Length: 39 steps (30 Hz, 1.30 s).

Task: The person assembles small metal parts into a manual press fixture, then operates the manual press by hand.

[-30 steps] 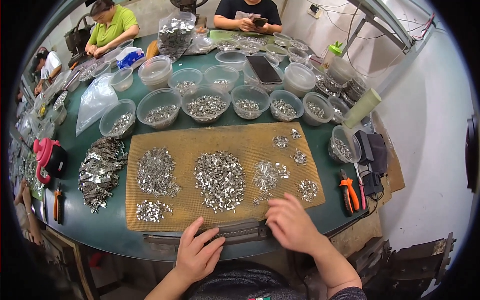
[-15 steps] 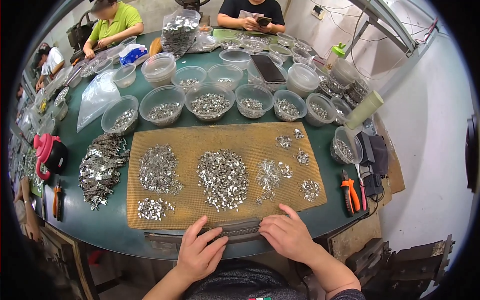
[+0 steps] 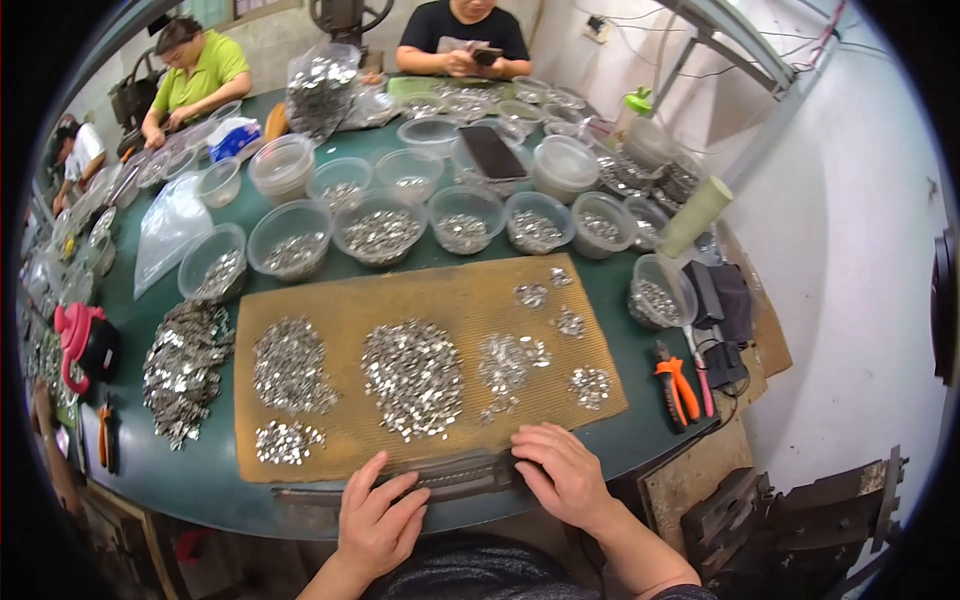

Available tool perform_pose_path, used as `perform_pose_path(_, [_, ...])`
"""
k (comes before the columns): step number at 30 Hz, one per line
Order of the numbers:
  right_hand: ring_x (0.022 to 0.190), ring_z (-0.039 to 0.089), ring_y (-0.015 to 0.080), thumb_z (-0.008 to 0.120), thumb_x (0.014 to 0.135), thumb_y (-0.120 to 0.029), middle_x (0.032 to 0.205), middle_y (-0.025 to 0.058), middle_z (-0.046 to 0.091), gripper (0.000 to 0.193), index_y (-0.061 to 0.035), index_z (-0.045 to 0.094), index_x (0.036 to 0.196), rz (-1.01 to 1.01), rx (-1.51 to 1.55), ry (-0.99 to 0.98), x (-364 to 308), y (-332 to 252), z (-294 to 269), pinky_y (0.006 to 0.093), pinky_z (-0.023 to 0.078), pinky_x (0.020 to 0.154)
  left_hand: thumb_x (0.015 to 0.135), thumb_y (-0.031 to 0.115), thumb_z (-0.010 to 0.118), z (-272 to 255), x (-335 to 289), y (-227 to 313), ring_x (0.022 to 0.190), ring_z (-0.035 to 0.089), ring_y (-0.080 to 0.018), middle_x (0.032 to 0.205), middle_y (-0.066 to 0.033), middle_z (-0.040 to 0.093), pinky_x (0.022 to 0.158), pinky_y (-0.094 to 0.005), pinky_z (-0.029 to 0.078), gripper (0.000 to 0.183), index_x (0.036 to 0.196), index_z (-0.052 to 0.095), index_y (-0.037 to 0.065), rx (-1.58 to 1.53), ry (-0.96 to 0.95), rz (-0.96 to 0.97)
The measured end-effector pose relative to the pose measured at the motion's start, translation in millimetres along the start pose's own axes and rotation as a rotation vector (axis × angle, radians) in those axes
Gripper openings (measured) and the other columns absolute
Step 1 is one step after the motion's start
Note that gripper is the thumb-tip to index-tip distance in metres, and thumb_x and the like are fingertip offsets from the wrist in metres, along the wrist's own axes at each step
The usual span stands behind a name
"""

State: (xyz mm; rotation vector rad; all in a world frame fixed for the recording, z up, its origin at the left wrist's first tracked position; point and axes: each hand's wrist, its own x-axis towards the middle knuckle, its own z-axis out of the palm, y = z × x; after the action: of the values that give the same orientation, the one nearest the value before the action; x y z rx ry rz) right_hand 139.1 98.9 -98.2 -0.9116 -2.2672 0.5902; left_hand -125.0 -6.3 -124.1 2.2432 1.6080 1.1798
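A long dark metal bar (image 3: 462,476), with a row of small links or pieces along its middle, lies at the near edge of a tan ribbed mat (image 3: 420,290). My left hand (image 3: 378,518) rests at the bar's left part, fingers spread and fingertips on or just over it. At the bar's right end is my right hand (image 3: 566,478), loosely bent, thumb apart from the fingers, nothing visible between them. Small shiny metal pieces lie on the mat: a large middle pile (image 3: 412,380), a left pile (image 3: 290,365) and a looser right pile (image 3: 508,362), with several smaller heaps.
Clear plastic bowls (image 3: 380,228) of metal pieces line the mat's far side. Metal strips (image 3: 186,372) are heaped at left, near a pink-lidded jug (image 3: 88,345) and pliers (image 3: 107,435). Orange-handled pliers (image 3: 677,388) lie right. A phone (image 3: 492,152) rests on bowls. Other people sit beyond.
The view has shifted and tilted, so the table sits lower and further left in it. My right index finger has come down beside the others; my left hand keeps its place at the bar.
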Motion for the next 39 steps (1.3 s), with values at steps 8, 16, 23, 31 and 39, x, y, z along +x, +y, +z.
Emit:
perform_pose_path(8, [0.129, 0.059, 0.0364, 0.076, 0.087, -0.013, 0.137, 0.0179, 0.062, 0.047, 0.0028, 0.063, 0.13, 0.115, -0.494, 0.077, -31, 35, -38, 0.0486, 0.047, 0.109, 0.075, 0.004, 0.076, 12, 17, 25, 0.129, 0.055, -0.0446, 0.112, -0.0097, 0.07, 0.104, -0.0547, 0.045, 0.024, 0.099, 0.074, 0.009, 0.079, -0.002, -0.015])
perform_pose_path(16, [0.104, 0.069, 0.031, 0.076, 0.085, -0.006, 0.114, 0.0125, 0.072, 0.028, -0.003, 0.071, 0.113, 0.064, -0.235, 0.233, -49, 56, -69, 0.0421, 0.055, 0.091, 0.076, 0.002, 0.075, 23, 29, 42, 0.129, 0.055, -0.0456, 0.11, -0.0112, 0.071, 0.106, -0.0547, 0.044, 0.024, 0.098, 0.074, 0.008, 0.051, -0.001, -0.018])
perform_pose_path(23, [0.081, 0.068, 0.0282, 0.078, 0.085, -0.008, 0.09, 0.0082, 0.069, 0.014, -0.0058, 0.072, 0.098, 0.216, -0.228, 0.394, -42, 83, -84, 0.0375, 0.055, 0.07, 0.076, -0.001, 0.075, 23, 46, 53, 0.129, 0.056, -0.0437, 0.11, -0.0116, 0.071, 0.105, -0.0505, 0.047, 0.024, 0.099, 0.074, 0.006, 0.023, -0.037, -0.044])
perform_pose_path(31, [0.072, 0.065, 0.027, 0.08, 0.083, -0.013, 0.08, 0.0055, 0.063, 0.012, -0.0086, 0.069, 0.085, 0.289, -0.407, 0.397, -29, 84, -87, 0.039, 0.053, 0.063, 0.078, 0.005, 0.08, 27, 104, 62, 0.124, 0.058, -0.04, 0.115, -0.0085, 0.069, 0.097, -0.0472, 0.051, 0.031, 0.108, 0.073, 0.009, 0.08, -0.141, 0.159])
perform_pose_path(39, [0.07, 0.064, 0.0256, 0.079, 0.082, -0.008, 0.078, 0.0061, 0.063, 0.01, -0.007, 0.068, 0.082, 0.292, -0.363, 0.455, -31, 88, -90, 0.0376, 0.052, 0.061, 0.082, 0.01, 0.077, 72, 184, 81, 0.118, 0.061, -0.0311, 0.113, -0.008, 0.068, 0.095, -0.0438, 0.05, 0.029, 0.11, 0.071, 0.008, 0.033, -0.27, 0.399])
